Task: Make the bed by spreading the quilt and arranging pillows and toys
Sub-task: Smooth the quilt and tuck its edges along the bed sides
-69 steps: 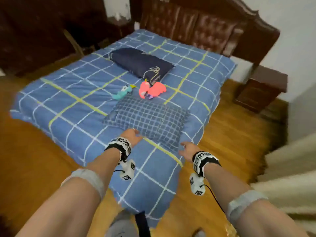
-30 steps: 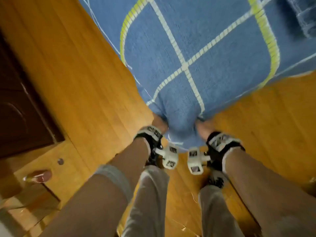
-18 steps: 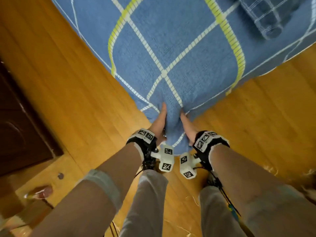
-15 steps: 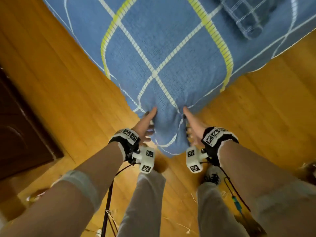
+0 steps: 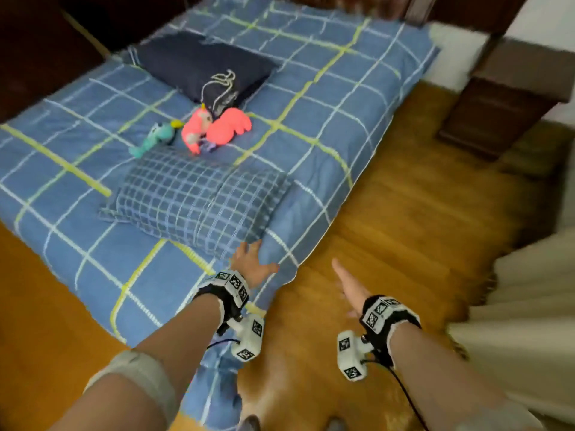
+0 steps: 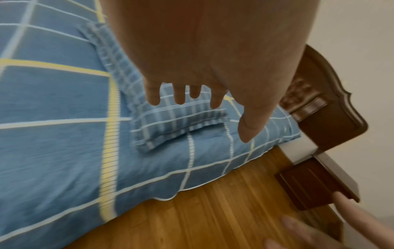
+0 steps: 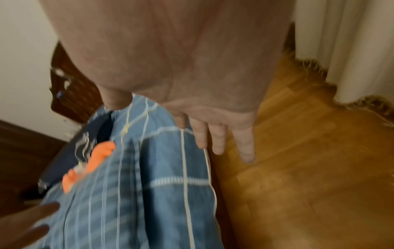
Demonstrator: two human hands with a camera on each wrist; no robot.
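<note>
Head view, checked quilt [image 5: 311,98], rectangular grid-patterned pillow [image 5: 199,203]

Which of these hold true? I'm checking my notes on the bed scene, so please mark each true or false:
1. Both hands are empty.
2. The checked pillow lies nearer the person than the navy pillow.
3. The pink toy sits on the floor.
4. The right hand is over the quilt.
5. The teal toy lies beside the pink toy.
1. True: the left hand and right hand are open and hold nothing.
2. True: the checked pillow lies nearer than the navy pillow.
3. False: the pink toy lies on the quilt.
4. False: it is over the wooden floor.
5. True: the teal toy lies beside it.
</note>
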